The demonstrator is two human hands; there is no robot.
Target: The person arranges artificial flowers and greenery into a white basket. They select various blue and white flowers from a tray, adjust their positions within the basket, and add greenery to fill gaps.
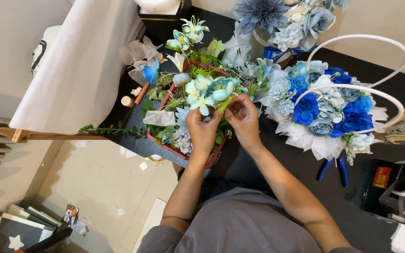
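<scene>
While both hands work close together over the red tray at the black table's edge, the left hand and right hand pinch the stems of a pale teal artificial flower cluster, fingers closed on it. Petals look soft, fabric-like, rounded, with spiky green sprigs beneath. A ruffled blue-and-white bouquet basket with looped white handles sits just beside.
</scene>
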